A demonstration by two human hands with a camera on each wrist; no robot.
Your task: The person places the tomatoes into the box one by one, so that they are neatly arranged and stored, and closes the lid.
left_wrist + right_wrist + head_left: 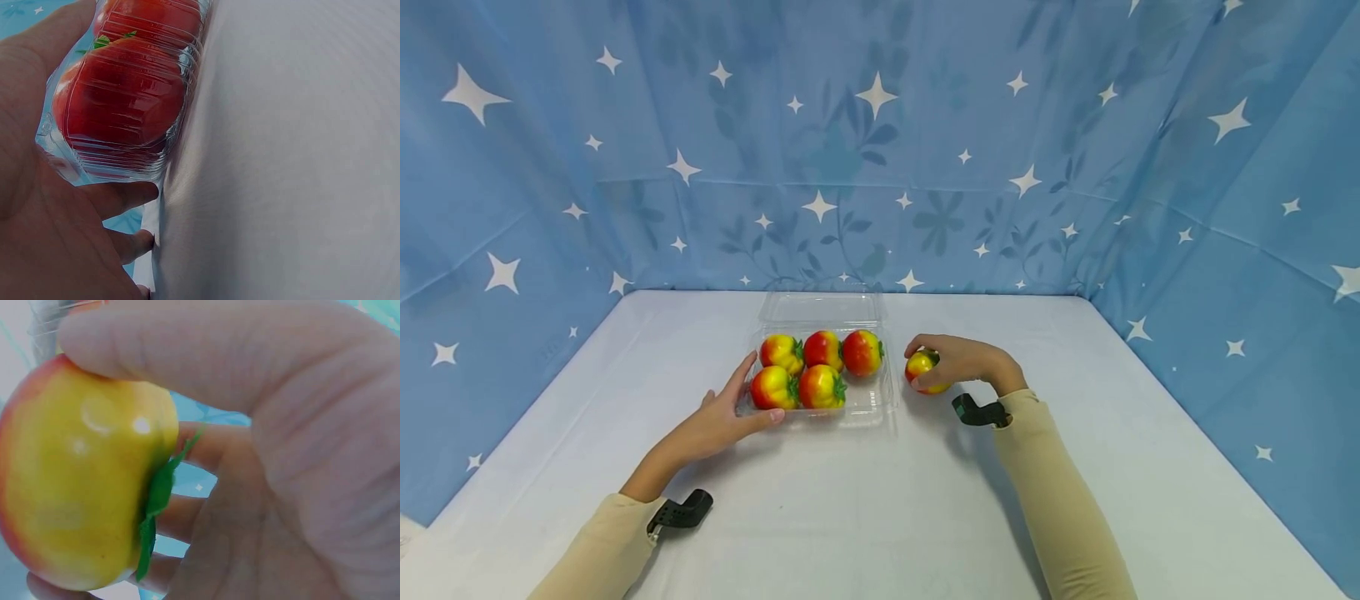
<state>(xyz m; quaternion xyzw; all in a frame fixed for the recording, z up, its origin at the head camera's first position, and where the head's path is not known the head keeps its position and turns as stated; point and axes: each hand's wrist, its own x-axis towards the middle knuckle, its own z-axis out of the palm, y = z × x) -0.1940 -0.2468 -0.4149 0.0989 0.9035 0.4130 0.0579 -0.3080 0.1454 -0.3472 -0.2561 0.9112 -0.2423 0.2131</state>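
Observation:
My right hand [966, 363] grips a round red-and-yellow fruit [81, 481] with a green leafy top, just right of the container. In the right wrist view, its thumb lies over one side of the fruit and the fingers reach round behind. Several like fruits [822, 387] sit in a clear plastic container [863, 400], three in the back row and two at the front left. My left hand [718, 423] rests at the container's front left corner, its fingers extended along the left side and the thumb on the front edge.
The container's clear lid [820, 308] lies folded open toward the back. A white cloth [850, 517] covers the table. Blue star-patterned curtains [880, 150] hang along the back and both sides.

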